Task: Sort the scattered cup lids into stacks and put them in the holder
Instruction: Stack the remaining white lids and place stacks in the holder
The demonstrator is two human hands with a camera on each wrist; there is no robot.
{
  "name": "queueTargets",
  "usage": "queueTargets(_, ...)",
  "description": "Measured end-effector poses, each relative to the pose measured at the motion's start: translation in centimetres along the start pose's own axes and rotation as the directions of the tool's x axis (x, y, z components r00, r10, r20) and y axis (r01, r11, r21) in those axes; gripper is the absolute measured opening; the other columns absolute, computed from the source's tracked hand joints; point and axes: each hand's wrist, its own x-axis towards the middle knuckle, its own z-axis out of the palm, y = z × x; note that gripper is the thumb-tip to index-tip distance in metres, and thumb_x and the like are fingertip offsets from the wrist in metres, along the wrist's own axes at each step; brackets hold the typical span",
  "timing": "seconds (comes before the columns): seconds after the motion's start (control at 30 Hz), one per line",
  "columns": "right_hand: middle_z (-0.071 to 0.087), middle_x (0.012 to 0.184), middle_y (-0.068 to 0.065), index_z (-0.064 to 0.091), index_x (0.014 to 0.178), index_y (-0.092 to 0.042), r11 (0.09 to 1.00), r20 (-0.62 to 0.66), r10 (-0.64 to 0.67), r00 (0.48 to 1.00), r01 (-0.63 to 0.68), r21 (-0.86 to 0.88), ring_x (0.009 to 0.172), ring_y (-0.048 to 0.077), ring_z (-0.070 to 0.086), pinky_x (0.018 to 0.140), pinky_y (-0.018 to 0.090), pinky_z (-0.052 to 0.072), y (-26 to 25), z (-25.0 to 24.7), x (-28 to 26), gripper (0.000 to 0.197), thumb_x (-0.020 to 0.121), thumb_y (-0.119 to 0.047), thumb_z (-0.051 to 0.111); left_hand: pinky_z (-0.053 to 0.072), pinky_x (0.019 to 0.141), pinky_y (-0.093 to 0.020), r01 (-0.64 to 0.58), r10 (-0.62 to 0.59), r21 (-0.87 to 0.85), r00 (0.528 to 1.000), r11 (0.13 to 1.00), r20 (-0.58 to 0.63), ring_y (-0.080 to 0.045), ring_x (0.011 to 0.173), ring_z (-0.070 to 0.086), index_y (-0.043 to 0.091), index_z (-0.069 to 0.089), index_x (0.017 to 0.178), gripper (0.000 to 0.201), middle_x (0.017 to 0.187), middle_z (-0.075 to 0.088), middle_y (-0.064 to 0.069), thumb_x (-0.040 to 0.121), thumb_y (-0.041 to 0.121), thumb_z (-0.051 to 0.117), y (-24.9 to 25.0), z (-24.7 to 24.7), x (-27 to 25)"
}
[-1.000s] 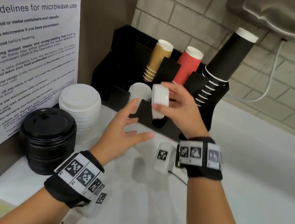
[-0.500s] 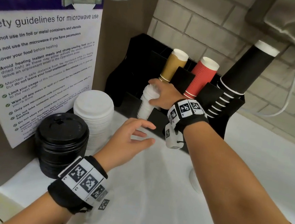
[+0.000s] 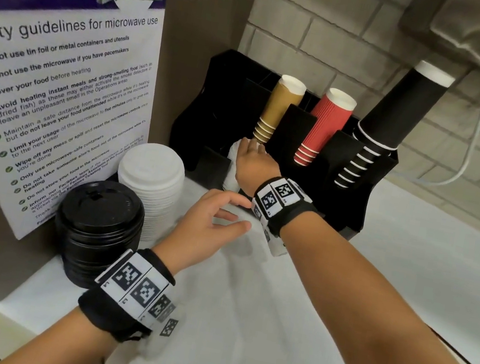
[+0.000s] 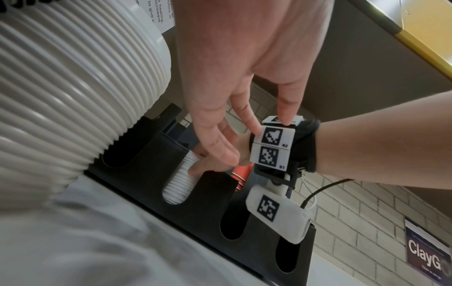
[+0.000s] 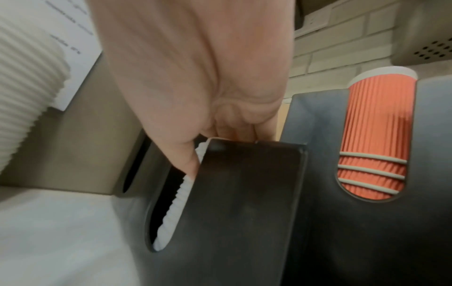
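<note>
A stack of small white lids [image 3: 231,164] stands in a front slot of the black holder [image 3: 351,214], second slot from the left. My right hand [image 3: 245,150] reaches into that slot. Its thumb and fingers pinch the top of the small white lids [image 5: 175,205]; the fingertips are partly hidden behind the holder wall [image 5: 247,193]. My left hand [image 3: 236,213] hovers open over the counter just in front of the holder and holds nothing. A tall stack of large white lids [image 3: 150,175] and a stack of black lids [image 3: 98,221] stand on the counter at the left.
Tan cups [image 3: 278,111], red cups [image 3: 325,126] and black cups [image 3: 395,113] fill the holder's back slots. Two front slots [image 4: 234,222] to the right hold nothing. A microwave poster [image 3: 53,104] covers the left wall. White counter [image 3: 288,318] stretches in front and to the right.
My right hand has carried the small white lids from above the counter down into the holder's slot. My left hand has let go of them and stays low in front.
</note>
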Motion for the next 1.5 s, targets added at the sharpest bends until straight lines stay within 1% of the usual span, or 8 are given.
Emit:
queueTargets(0.27,0.008,0.157,0.027,-0.001,0.150,0.005,1.000,0.123,0.018,0.992,-0.017,-0.014,0.145,0.040,0.013,0.119,0.043,0.020,-1.0,-0.1,-0.3,0.070,0.100,-0.021,0.040,0.045,0.081,-0.011,0.003,-0.003,0.011,1.000,1.000,-0.012,-0.010,0.101,0.063,0.028,0.065,0.095,0.016,0.115,0.056,0.007,0.086,0.016,0.069,0.0,-0.7,-0.1)
queueTargets(0.43,0.000,0.159,0.019,-0.001,0.153,-0.004,0.861,0.044,-0.027,0.999,0.001,0.509,0.147,0.034,0.006,0.119,0.039,0.018,1.1,-2.8,-2.1,0.093,0.091,-0.029,0.063,0.044,0.072,-0.009,0.000,0.000,0.013,1.000,1.000,-0.010,-0.004,0.098,0.063,0.027,0.065,0.099,0.017,0.118,0.056,0.007,0.087,0.017,0.069,0.2,-1.0,-0.1)
queueTargets(0.53,0.020,0.157,0.014,0.017,0.153,-0.011,0.668,-0.075,0.076,0.994,0.005,0.744,0.142,0.026,0.026,0.109,0.024,0.024,3.6,-3.7,-5.1,0.080,0.090,-0.027,0.065,0.045,0.069,-0.013,0.008,-0.009,0.022,1.000,1.000,0.003,-0.002,0.095,0.063,0.028,0.065,0.101,0.016,0.116,0.059,0.010,0.088,0.019,0.068,0.4,-1.0,-0.1)
queueTargets(0.67,0.058,0.132,0.004,0.051,0.136,-0.019,0.461,0.035,0.257,0.966,-0.155,0.874,0.111,0.010,0.055,0.089,0.017,0.042,7.6,-2.3,-10.9,0.043,0.095,-0.028,0.058,0.044,0.072,-0.018,0.013,-0.013,0.020,1.000,1.000,0.016,-0.007,0.092,0.061,0.027,0.064,0.100,0.015,0.111,0.063,0.011,0.088,0.019,0.067,0.4,-0.8,0.0)
queueTargets(0.8,0.058,0.131,0.006,0.055,0.132,-0.019,0.613,0.277,0.323,0.905,-0.423,0.667,0.112,0.018,0.055,0.090,0.026,0.041,10.6,0.7,-15.4,0.038,0.096,-0.029,0.055,0.044,0.076,-0.020,0.017,-0.018,0.032,0.999,0.999,0.037,-0.006,0.086,0.060,0.029,0.064,0.099,0.014,0.109,0.064,0.010,0.089,0.020,0.067,0.4,-0.5,0.1)
queueTargets(1.03,0.041,0.138,0.002,0.035,0.143,-0.037,0.741,0.619,0.335,0.710,-0.604,0.292,0.123,0.027,0.049,0.092,0.039,0.045,11.7,5.4,-17.8,0.093,0.065,-0.039,0.085,0.045,0.079,-0.020,0.018,-0.021,0.047,0.996,0.999,0.084,-0.005,0.086,0.060,0.028,0.065,0.100,0.014,0.107,0.065,0.011,0.089,0.020,0.067,0.0,0.2,0.1)
queueTargets(1.3,0.048,0.099,-0.007,0.049,0.128,-0.032,0.725,0.564,0.332,0.756,-0.587,0.359,0.088,0.020,0.052,0.064,0.029,0.044,12.6,7.1,-17.6,0.073,0.065,-0.023,0.084,0.046,0.079,-0.021,0.015,-0.021,0.060,0.994,0.998,0.103,-0.006,0.085,0.060,0.030,0.065,0.099,0.013,0.106,0.065,0.012,0.089,0.021,0.067,0.0,0.4,0.0)
queueTargets(1.5,0.052,0.116,-0.004,0.049,0.126,-0.041,0.674,0.469,0.286,0.836,-0.523,0.521,0.097,0.018,0.053,0.075,0.031,0.044,13.0,4.8,-17.7,0.069,0.067,-0.029,0.083,0.045,0.072,-0.012,0.011,-0.020,0.076,0.994,0.997,0.109,-0.001,0.087,0.062,0.034,0.064,0.101,0.019,0.107,0.064,0.014,0.086,0.024,0.070,0.2,0.5,0.1)
